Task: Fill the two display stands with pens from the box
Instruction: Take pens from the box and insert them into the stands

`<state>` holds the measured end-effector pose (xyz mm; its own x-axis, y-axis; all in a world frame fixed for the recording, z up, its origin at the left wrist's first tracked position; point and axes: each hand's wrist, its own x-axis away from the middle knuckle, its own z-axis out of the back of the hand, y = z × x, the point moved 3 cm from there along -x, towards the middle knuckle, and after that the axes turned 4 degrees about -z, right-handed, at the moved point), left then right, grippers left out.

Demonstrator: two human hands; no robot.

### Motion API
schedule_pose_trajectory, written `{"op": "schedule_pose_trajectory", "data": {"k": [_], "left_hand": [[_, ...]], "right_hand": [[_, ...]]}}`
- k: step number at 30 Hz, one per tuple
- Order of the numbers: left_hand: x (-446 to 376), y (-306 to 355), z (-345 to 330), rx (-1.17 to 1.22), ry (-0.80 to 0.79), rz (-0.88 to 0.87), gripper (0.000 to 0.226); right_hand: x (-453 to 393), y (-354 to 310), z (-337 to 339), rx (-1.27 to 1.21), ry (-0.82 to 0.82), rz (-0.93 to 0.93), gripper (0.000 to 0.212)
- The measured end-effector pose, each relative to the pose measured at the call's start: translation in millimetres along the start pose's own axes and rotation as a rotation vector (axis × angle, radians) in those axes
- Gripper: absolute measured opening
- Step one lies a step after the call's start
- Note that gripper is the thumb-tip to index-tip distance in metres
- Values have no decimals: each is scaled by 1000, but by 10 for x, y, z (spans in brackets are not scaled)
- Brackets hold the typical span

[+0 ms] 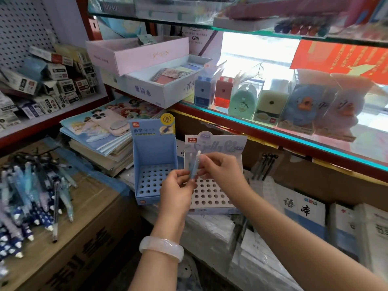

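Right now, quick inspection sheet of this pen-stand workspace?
Surface: white wrapped stacks under both stands; cardboard carton at left.
Job's things: blue stand and white stand side by side, visible holes unfilled; one pen held above them; loose pens on the carton.
Clutter: phone on a book pile; small boxes on the left shelf.
Hands: left hand and right hand both pinch the pen.
Cables: nothing seen.
Surroundings: glass shelf with boxed sharpeners.

Shop corner: white pegboard wall (23, 24), red-framed glass shelves (273, 131), bright daylit window (258, 51) behind.
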<state>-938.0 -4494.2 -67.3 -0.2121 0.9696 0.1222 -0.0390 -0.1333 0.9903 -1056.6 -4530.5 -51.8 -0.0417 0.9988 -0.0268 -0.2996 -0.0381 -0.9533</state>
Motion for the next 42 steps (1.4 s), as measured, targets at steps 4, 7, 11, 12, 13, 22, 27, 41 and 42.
{"op": "schedule_pose_trajectory", "data": {"k": [4,7,11,12,13,22,27,41,42], "left_hand": [[39,-13,41,-71,13,-54,25],[36,-24,74,-120,28,-70,22],[-4,34,198,-338,120,-108,42],[-12,54,229,-411,139,-134,44],[-18,69,252,-470,148,-163,45],[-77,91,289,-489,184,-189,51],[-92,104,287,-477,176,-191,53],[-3,70,291,-644,126,-233,56],[3,74,307,-693,116,-237,55]], "right_hand": [[16,36,-112,-25,9,-109,5],[-59,1,-76,-5,26,-119,3],[-220,-52,96,137,169,-2,8],[-255,-32,101,215,192,29,8],[-287,7,82,298,197,51,8],[-476,238,-201,566,188,79,15],[-536,314,-260,697,161,68,20],[-498,629,-376,797,134,-205,17],[-448,678,-356,814,104,-220,17]]}}
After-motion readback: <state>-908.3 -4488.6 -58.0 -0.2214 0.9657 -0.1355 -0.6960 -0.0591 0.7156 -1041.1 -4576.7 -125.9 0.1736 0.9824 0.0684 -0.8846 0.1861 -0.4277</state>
